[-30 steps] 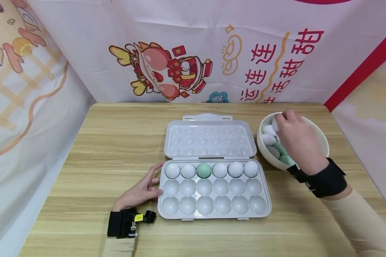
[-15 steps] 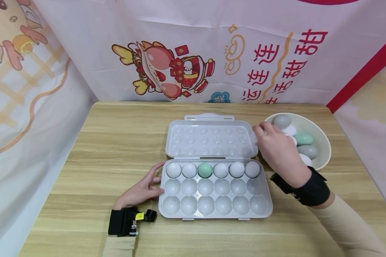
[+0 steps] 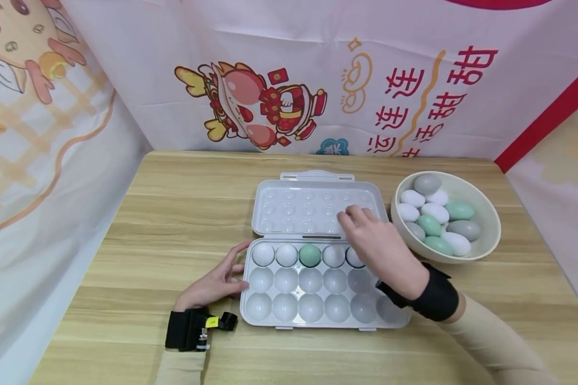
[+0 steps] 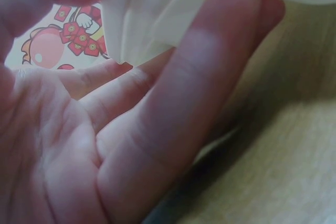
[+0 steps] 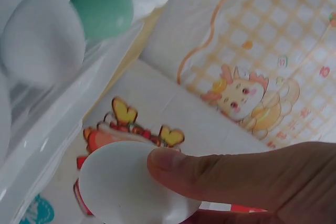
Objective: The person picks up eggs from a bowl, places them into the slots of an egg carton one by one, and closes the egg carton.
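A pale grey plastic egg box lies with its lid folded back. White eggs and one green egg show in its far row; both nearer rows of cups show no eggs. My left hand rests against the box's left wall, thumb and fingers spread along it; the left wrist view shows fingers right at the wall. Above the far row, my right hand pinches a white egg between thumb and fingers, seen in the right wrist view; the hand hides the row's right end.
A cream bowl at the back right holds several white, grey and green eggs. All stands on a wood-grain table. A printed cloth hangs behind it and along both sides.
My right hand has moved left from the bowl to over the hinge side of the egg box, carrying a white egg. The left hand stays at the box's left wall.
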A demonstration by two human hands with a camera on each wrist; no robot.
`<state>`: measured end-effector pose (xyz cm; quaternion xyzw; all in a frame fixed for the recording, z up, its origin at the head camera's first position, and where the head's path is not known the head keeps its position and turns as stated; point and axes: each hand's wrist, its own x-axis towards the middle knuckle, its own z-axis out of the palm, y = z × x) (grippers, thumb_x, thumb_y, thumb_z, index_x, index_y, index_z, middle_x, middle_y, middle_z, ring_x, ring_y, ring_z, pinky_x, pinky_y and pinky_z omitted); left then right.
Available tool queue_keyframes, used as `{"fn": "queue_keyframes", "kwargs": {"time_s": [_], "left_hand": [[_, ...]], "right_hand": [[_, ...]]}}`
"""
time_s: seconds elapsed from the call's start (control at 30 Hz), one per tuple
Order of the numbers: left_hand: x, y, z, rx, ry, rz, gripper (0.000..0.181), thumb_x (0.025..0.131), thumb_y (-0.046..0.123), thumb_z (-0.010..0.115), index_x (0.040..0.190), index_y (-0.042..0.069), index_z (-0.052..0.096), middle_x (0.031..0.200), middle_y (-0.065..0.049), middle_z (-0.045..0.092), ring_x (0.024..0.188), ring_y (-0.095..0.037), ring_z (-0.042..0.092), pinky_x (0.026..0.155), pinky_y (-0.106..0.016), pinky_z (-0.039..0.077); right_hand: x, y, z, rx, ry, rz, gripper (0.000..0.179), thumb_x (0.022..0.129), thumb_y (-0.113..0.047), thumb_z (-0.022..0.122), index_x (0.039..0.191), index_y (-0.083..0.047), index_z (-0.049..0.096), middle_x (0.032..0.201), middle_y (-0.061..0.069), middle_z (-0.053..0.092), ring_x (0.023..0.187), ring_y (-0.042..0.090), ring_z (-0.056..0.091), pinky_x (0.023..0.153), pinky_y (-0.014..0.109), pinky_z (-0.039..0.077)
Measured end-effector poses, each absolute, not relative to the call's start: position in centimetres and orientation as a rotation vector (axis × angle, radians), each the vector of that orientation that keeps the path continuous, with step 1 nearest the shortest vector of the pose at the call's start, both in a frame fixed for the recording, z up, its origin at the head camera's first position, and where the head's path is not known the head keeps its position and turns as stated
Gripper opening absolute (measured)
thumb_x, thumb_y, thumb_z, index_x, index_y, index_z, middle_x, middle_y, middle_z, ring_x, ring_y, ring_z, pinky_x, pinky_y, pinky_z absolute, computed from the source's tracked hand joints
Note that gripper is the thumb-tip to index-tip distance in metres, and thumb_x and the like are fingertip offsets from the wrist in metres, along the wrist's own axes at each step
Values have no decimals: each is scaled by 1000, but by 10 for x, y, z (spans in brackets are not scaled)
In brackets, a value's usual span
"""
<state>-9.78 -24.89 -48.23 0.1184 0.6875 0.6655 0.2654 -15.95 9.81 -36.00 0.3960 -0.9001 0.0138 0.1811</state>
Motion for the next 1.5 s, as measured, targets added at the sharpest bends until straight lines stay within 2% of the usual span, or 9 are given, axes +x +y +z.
{"fn": "queue_keyframes", "kwargs": {"time_s": [0.1,0.63,0.83,1.07,1.3,1.5], "left_hand": [[-97,-250,-482,317,1854,1799,89,93,-1,58,155,24,1,133,-34,43,98,-35,64,83,-42,55],[-98,-248,-485,356,1844,1809,88,93,-2,58,155,24,2,132,-34,44,96,-35,65,82,-42,55],[-99,-247,-484,343,1813,1820,88,93,-4,56,155,26,1,136,-34,41,99,-37,64,82,-44,55],[-100,-248,-487,353,1810,1815,88,92,-5,55,155,25,2,135,-32,44,98,-34,65,82,-40,55],[-101,-251,-486,394,1854,1806,86,93,-3,55,155,21,0,131,-32,45,87,-23,65,78,-31,54],[-101,-250,-487,387,1847,1801,87,93,-3,55,155,22,0,128,-29,49,88,-24,65,79,-32,54]], "right_hand": [[-152,86,-364,1185,-2524,34,30,79,11,68,105,2,57,100,16,56,79,29,58,40,33,49],[-134,34,-369,1468,-2420,151,23,85,4,68,105,-4,60,100,9,58,78,21,58,45,27,50],[-122,12,-374,1583,-2377,39,26,80,4,67,102,-8,57,95,4,54,76,17,56,41,25,46],[-117,-9,-388,1709,-2296,-81,27,79,0,68,102,-11,61,92,0,53,74,12,55,49,21,49],[-118,-16,-399,1747,-2281,-115,20,84,-3,66,101,-12,61,88,-1,51,76,11,54,54,19,48],[-121,-20,-407,1718,-2269,-145,10,91,-7,60,100,-13,60,88,-2,53,74,10,54,51,17,46]]}}
